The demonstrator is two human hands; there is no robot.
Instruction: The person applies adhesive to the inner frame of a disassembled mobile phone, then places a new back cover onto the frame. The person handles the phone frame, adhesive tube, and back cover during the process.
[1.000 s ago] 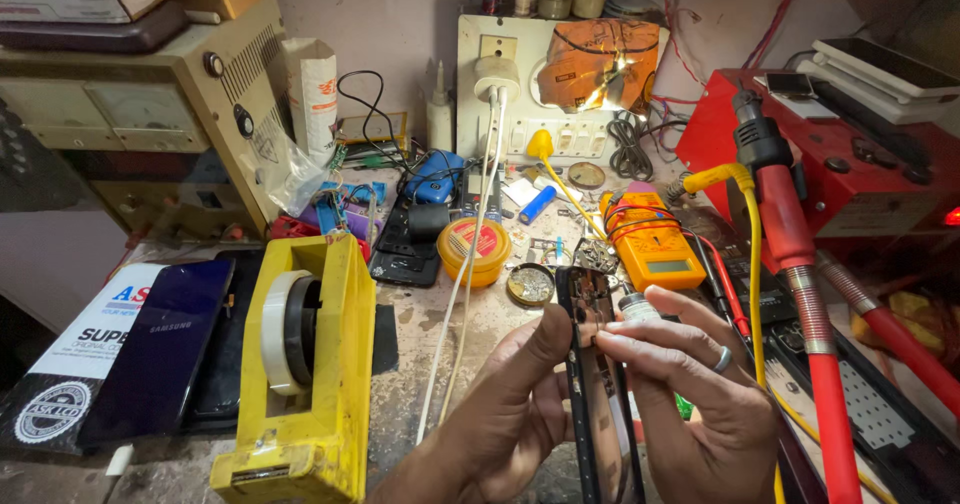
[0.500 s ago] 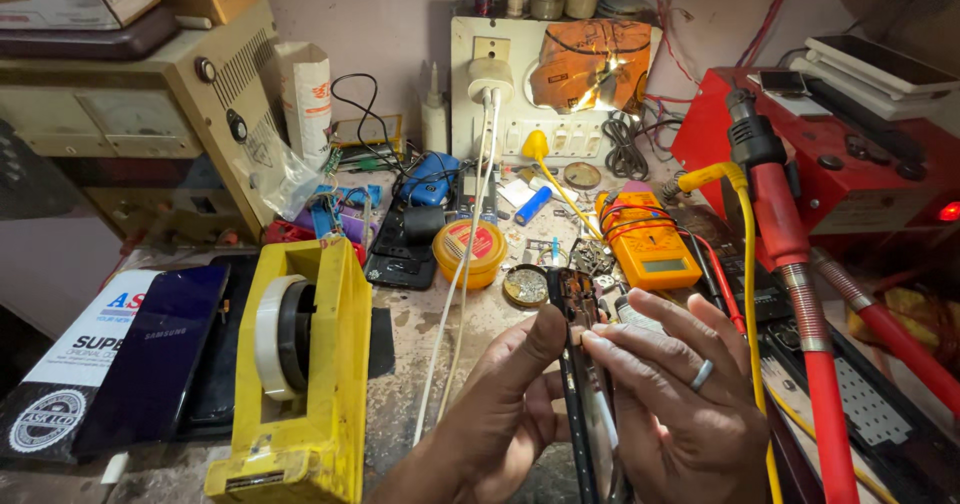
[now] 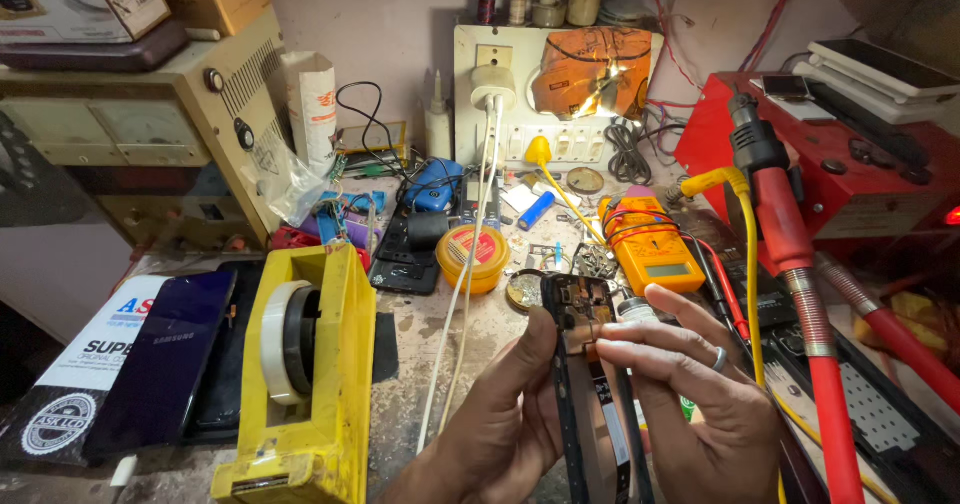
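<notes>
An opened phone (image 3: pixel 585 384) is held upright between both hands, low and centre. It is gripped along its edge by the left hand (image 3: pixel 500 434), while the fingers (image 3: pixel 640 349) of the right hand (image 3: pixel 700 414) are pinched narrow on its upper board. A steady frame and light fingertip pressure are advised. A yellow tape dispenser (image 3: pixel 300 384) stands left of the hands; a multimeter (image 3: pixel 655 249) and solder tin (image 3: pixel 472 256) lie beyond. White cables (image 3: pixel 460 304) and a red iron (image 3: pixel 790 264) crowd either side.
</notes>
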